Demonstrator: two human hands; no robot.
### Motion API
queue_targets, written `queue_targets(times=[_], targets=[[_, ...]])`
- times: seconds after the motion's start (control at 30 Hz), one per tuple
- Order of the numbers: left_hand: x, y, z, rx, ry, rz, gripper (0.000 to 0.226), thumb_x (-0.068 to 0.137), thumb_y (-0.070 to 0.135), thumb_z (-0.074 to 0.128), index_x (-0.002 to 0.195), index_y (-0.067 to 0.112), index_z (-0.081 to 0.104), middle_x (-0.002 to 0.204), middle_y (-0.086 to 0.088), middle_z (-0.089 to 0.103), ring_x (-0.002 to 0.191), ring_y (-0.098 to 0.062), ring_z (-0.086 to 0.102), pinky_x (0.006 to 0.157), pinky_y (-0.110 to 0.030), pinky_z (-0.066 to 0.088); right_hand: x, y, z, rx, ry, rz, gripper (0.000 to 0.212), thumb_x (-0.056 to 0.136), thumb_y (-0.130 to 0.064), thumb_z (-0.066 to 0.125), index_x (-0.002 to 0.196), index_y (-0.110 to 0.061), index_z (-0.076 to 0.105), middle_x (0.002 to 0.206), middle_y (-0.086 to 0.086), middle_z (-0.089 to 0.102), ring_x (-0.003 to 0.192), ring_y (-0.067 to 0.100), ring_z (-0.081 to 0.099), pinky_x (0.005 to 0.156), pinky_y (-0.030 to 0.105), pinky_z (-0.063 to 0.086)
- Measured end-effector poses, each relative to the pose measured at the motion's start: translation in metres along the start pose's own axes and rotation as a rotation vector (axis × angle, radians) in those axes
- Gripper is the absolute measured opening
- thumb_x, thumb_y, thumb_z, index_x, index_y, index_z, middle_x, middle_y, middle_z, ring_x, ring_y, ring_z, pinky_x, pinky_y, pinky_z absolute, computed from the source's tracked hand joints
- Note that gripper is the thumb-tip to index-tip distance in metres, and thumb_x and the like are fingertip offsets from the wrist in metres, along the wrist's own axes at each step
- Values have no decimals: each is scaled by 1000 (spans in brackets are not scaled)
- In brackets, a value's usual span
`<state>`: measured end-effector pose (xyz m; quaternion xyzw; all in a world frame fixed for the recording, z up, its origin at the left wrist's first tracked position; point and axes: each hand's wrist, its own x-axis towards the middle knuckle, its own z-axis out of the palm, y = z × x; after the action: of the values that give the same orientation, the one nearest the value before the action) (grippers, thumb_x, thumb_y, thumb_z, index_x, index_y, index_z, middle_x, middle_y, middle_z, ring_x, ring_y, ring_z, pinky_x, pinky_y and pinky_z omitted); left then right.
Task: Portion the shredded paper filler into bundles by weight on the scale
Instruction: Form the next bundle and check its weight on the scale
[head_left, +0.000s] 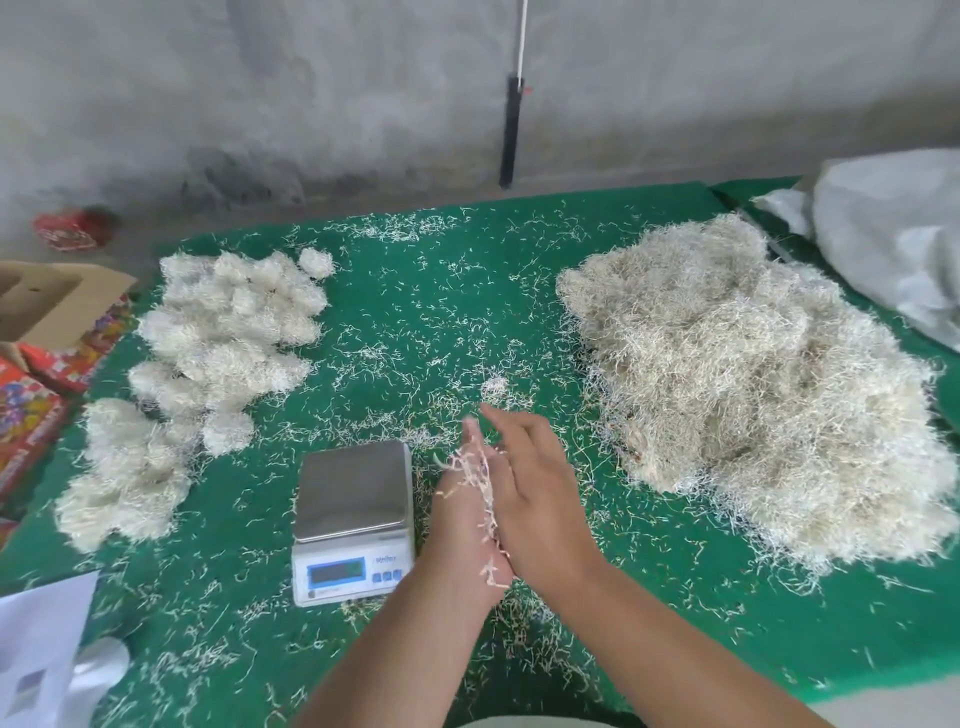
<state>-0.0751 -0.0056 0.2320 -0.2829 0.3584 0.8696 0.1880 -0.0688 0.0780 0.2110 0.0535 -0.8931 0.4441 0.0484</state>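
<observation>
Over a green worktop (415, 291) strewn with loose paper strands, we press our left hand (467, 512) and right hand (540, 499) together palm to palm, fingers straight, with a small tuft of shredded paper (480, 483) sandwiched between them, just right of the scale (353, 519). The scale's steel platform sits bare near the front edge, its display facing us. The large heap of shredded paper filler (753, 374) fills the right side of the worktop, with a pale plastic bag (893, 228) behind it. Finished bundles (208, 353) lie clustered on the left, and beyond them, off the worktop's left edge, stand a cardboard box (47, 301) and brightly printed packaging (31, 415).
</observation>
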Motion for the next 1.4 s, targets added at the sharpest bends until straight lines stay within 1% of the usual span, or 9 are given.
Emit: queue_targets(times=[0.2,0.37,0.5,0.6,0.73,0.9,1.1,1.27,1.4], targets=[[2,1,3,483,265,412,48,97,56,63,82,11,74,70,-1,74,62,-15,71,61,-28,54,-13,11,-4,94,-115,142,59,109,-61,25,165,-46,13,168,-22,25,153,-1,23,128,32,19],[14,21,17,698,302,739,18,106,31,55,103,33,73,75,25,68,62,5,58,55,-8,40,-16,12,-6,1286,-202,803,81,92,-86,39,158,-39,36,154,-2,51,129,21,60,107,52,53],[7,-7,30,1206,46,948,53,106,23,50,150,51,38,70,26,60,58,6,56,61,-17,50,-16,13,-21,1865,-408,840,70,106,-68,37,131,-9,66,126,18,70,124,35,62,112,51,45],[-2,-34,35,1621,-16,1006,89,94,7,47,160,49,5,130,14,56,117,-8,56,104,-46,49,-12,7,-38,1858,-267,810,64,102,-69,48,132,-17,69,130,11,67,138,28,48,124,41,28],[3,-36,43,1767,85,1168,76,85,8,32,156,34,37,158,6,37,152,-20,24,123,-53,23,-18,10,-52,1747,-146,749,69,105,-63,48,154,-15,51,157,5,53,145,25,50,123,44,37],[23,-34,60,1851,128,1050,54,96,26,29,143,28,56,142,6,62,151,-22,31,124,-53,18,-17,8,-74,1593,-10,806,61,101,-61,57,141,-15,66,138,9,70,128,26,67,116,46,46],[20,-76,73,1904,64,971,64,100,54,16,146,32,55,154,9,52,149,-17,37,124,-51,24,-16,43,-95,1653,98,962,44,97,-48,71,123,-13,75,120,5,77,110,27,75,105,46,54],[13,-108,57,1195,-66,291,82,90,86,22,124,28,68,121,2,74,96,-2,71,70,-31,62,-2,101,-141,1165,226,758,38,98,-55,62,95,-17,63,81,0,51,72,20,56,72,42,48],[38,-112,53,340,60,-298,75,100,70,39,133,7,62,122,-15,73,113,-34,71,93,-61,57,6,132,-160,535,84,377,63,105,-59,46,69,-8,56,60,7,50,53,16,45,67,47,57]])
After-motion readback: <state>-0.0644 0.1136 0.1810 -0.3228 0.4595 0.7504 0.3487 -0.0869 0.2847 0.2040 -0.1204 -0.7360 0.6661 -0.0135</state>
